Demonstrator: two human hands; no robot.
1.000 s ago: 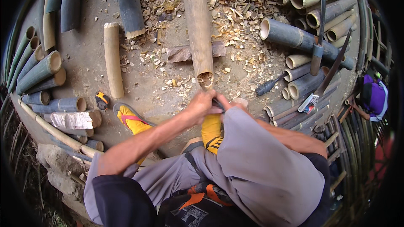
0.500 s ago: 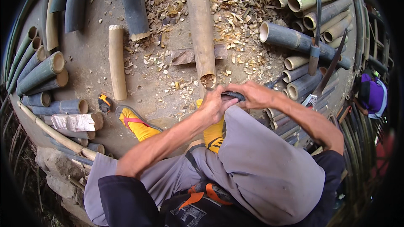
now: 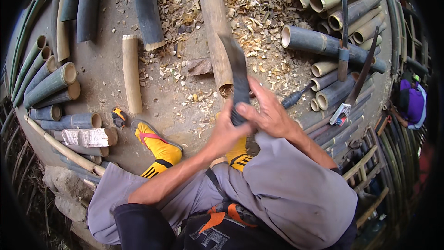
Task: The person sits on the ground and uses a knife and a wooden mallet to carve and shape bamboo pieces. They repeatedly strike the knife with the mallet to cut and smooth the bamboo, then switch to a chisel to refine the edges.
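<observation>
A knife (image 3: 237,62) with a dark, curved blade and a black handle points up and away in front of my knees. My left hand (image 3: 227,132), slightly blurred, closes around the lower end of its handle. My right hand (image 3: 268,115) grips it from the right, thumb pressed on the handle. Just beyond the hands, partly behind the blade, lies a long tan bamboo pole (image 3: 213,14), its open end toward me with shavings inside. A flat stone or block (image 3: 200,66) shows beside the pole.
Wood chips (image 3: 259,32) litter the ground. Cut bamboo tubes (image 3: 51,85) lie left, with more tubes (image 3: 330,41) right, where a sickle-like blade (image 3: 343,32), a saw (image 3: 363,71) and a black-handled tool (image 3: 292,99) rest. A tape measure (image 3: 119,117) sits near my left foot. Another person (image 3: 411,104) is at far right.
The knife has swung upright, its blade now showing in front of the pole. My right hand has turned and lowered; the left has shifted slightly down. The pole's near end has moved slightly left.
</observation>
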